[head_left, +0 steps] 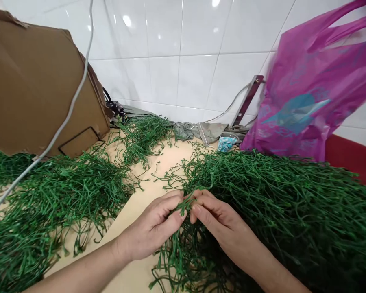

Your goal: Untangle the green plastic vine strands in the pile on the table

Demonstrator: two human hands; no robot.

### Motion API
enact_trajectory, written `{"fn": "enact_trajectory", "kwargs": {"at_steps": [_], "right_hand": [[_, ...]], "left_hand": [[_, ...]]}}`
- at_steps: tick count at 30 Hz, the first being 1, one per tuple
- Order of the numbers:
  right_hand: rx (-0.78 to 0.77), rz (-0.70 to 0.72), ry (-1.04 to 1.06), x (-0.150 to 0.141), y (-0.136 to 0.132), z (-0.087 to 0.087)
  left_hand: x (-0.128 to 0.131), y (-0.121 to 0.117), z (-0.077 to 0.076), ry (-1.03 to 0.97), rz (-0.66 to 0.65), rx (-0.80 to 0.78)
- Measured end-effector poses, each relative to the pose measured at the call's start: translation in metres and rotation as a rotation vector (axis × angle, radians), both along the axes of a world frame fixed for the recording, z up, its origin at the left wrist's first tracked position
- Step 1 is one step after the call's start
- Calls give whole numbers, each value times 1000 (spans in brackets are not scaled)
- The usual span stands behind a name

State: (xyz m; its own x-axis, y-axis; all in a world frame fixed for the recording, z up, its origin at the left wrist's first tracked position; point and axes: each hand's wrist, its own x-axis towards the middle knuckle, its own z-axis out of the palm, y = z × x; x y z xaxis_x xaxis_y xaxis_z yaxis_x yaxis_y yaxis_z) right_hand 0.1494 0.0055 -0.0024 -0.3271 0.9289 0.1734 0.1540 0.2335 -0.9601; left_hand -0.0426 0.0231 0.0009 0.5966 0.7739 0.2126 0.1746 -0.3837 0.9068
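Near the middle of the view, my left hand [158, 224] pinches a few thin green plastic-looking stems [184, 206] between thumb and forefinger. Right beside it, my right hand [216, 215] is closed, thumb against fingers, on the other end of the same stems. The fingertips of both hands nearly meet. Under and to the right of them spreads a large heap of dark green stems [280, 195] with small forked tips. More stems hang down below my hands, partly in shadow.
Another pile of green stems [70, 187] covers the left, and a smaller pile [146, 134] lies farther back. A cardboard box [42, 81] stands back left behind a grey cable [70, 110]. Back right are a purple plastic bag [308, 93], a small blue-white cup [227, 142] and a metal bar [247, 101].
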Motion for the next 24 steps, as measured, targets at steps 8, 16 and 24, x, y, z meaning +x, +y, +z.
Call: {"fn": "enact_trajectory", "kwargs": {"at_steps": [8,16,24], "right_hand": [[132,-204,-288,-19,-19,0],[37,60,-131,-9,-13,5],[-15,40,-2,-5,-8,-7]], "left_hand": [[0,-5,-7,154,93,176],[2,3,-5,-351,-91,-636],[2,4,-4,-504,-160,-753]]}}
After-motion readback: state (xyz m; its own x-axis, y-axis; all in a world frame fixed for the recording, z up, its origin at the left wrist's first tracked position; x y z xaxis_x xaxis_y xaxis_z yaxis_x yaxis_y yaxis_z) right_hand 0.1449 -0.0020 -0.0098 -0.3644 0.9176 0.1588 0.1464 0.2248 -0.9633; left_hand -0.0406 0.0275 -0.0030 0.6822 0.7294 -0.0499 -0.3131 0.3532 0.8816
